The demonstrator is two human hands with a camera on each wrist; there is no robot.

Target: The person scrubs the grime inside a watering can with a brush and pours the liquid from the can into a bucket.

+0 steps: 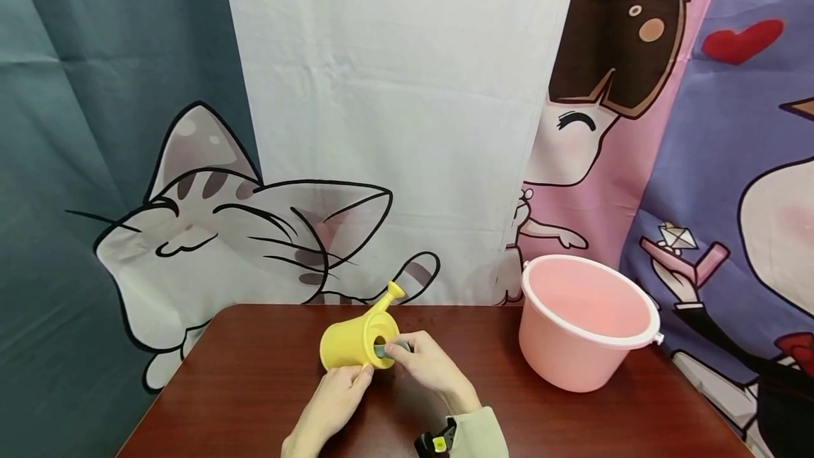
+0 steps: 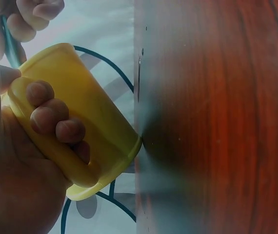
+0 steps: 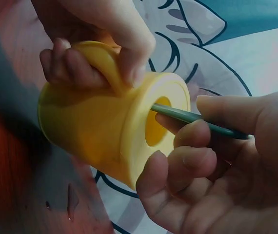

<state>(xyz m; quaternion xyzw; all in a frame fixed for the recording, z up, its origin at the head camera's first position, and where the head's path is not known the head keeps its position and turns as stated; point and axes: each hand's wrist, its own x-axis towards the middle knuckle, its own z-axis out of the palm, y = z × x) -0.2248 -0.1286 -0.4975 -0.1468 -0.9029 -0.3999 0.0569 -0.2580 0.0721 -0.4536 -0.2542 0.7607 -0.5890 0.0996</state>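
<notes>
A yellow watering can [image 1: 346, 345] is tilted onto its side, its spout pointing up and away and its round top opening facing right. The fingers of my left hand [image 1: 333, 401] curl through and around its handle [image 2: 56, 141]; in the left wrist view the base edge meets or nearly meets the table. My right hand [image 1: 435, 366] pinches a slim green rod-like tool [image 3: 183, 115] between thumb and fingers. One end of this tool passes into the can's opening, so its tip is hidden and its kind cannot be told.
A pink bucket [image 1: 572, 355] with a white rim stands at the right of the brown wooden table [image 1: 248, 380]. Small wet-looking spots [image 3: 72, 201] show on the tabletop. Behind the table hangs a cartoon-printed curtain [image 1: 394, 90].
</notes>
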